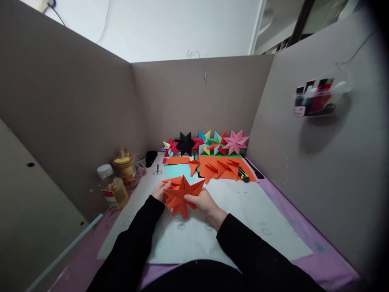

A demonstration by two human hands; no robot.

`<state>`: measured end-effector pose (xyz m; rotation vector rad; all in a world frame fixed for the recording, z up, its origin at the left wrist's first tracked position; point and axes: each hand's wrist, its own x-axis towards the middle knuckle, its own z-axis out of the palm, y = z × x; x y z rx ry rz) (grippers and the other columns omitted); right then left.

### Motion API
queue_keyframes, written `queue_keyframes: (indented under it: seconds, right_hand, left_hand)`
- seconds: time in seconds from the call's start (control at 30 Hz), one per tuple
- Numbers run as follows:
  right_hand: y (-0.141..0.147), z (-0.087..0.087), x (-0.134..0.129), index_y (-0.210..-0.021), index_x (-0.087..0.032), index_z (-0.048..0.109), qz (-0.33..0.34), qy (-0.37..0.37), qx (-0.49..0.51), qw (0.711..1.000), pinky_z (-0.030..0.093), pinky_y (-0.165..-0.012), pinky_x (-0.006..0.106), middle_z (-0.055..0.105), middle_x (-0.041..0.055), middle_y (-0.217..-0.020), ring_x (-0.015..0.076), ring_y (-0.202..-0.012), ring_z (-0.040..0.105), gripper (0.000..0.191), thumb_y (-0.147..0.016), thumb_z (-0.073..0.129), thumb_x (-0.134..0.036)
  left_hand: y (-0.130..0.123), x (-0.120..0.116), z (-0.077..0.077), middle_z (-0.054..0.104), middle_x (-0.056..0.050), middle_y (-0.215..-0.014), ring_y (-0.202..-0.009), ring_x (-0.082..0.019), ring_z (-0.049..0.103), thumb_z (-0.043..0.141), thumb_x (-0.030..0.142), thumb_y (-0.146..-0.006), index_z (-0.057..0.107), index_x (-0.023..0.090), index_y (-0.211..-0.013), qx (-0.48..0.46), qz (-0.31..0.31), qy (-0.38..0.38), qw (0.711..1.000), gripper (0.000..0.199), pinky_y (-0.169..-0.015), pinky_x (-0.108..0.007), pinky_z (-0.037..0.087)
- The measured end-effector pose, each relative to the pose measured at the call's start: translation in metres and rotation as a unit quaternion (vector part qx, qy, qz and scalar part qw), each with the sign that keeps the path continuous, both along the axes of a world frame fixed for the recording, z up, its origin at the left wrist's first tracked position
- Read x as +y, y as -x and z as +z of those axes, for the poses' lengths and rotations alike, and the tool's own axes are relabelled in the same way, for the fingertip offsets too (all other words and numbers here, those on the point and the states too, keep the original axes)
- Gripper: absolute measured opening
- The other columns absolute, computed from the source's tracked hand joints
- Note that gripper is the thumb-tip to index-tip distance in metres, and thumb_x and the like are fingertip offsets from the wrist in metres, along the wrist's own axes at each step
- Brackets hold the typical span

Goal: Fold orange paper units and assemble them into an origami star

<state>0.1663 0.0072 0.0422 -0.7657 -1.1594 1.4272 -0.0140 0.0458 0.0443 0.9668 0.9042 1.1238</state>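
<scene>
An orange folded paper star (182,195) is held up above the white sheet (243,227), its points fanning out toward me. My right hand (204,201) grips its right side, thumb pressed on the front near the middle. At the left edge, my left hand (160,191) is closed on the paper, with some fingers hidden behind the folds. Beyond the hands lie folded orange paper pieces (223,167) on orange sheets (204,161), and a light blue sheet (178,172) is partly covered by the star.
Finished paper stars in several colours, including a black star (185,143) and a pink star (236,142), lean against the back partition. Small scissors (157,170), a jar (125,168) and a glue bottle (113,188) stand left. A cutter knife (243,174) lies right.
</scene>
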Motion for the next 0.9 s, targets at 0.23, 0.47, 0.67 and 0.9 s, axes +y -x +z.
queue_keyframes:
  seconds: [0.23, 0.47, 0.67, 0.9]
  right_hand:
    - [-0.006, 0.003, 0.006, -0.087, -0.016, 0.067, 0.013, 0.05, 0.148, 0.988, 0.048, -0.081, 0.037, 0.07, 0.0076, -0.093, 0.0251, -0.092, 0.063, 0.028, -0.061, 0.072, -0.026]
    - [-0.014, 0.002, 0.019, -0.08, -0.021, 0.064, -0.013, 0.086, 0.206, 0.975, 0.05, -0.076, 0.036, 0.069, 0.0062, -0.095, 0.025, -0.097, 0.061, 0.02, -0.064, 0.067, -0.032]
    - [-0.013, -0.005, 0.021, -0.07, -0.019, 0.062, -0.143, 0.108, 0.192, 0.965, 0.048, -0.066, 0.029, 0.068, 0.001, -0.071, 0.0165, -0.068, 0.061, 0.018, -0.06, 0.074, -0.027]
    - [-0.018, 0.0, 0.02, -0.077, -0.017, 0.064, -0.283, -0.017, 0.06, 0.957, 0.047, -0.067, 0.03, 0.068, 0.0019, -0.075, 0.018, -0.071, 0.061, 0.023, -0.061, 0.074, -0.031]
  left_hand:
    - [0.002, 0.002, 0.003, 0.07, -0.005, -0.069, -0.064, -0.019, 0.066, 0.079, 0.033, -0.051, 0.062, 0.012, -0.078, -0.052, 0.094, -0.001, 0.994, 0.038, -0.062, -0.029, 0.051]
    - [0.0, 0.009, -0.007, 0.067, 0.0, -0.065, -0.057, -0.016, 0.063, 0.08, 0.038, -0.05, 0.057, 0.016, -0.077, -0.02, 0.177, -0.048, 0.983, 0.042, -0.057, -0.027, 0.05]
    - [-0.004, 0.001, -0.002, 0.067, 0.002, -0.064, -0.06, -0.015, 0.064, 0.082, 0.036, -0.046, 0.054, 0.017, -0.085, -0.046, 0.141, -0.063, 0.987, 0.052, -0.063, -0.028, 0.051]
    - [-0.003, -0.004, 0.003, 0.063, 0.004, -0.063, -0.06, -0.013, 0.063, 0.081, 0.03, -0.046, 0.051, 0.019, -0.084, -0.036, 0.104, -0.073, 0.991, 0.05, -0.064, -0.026, 0.049]
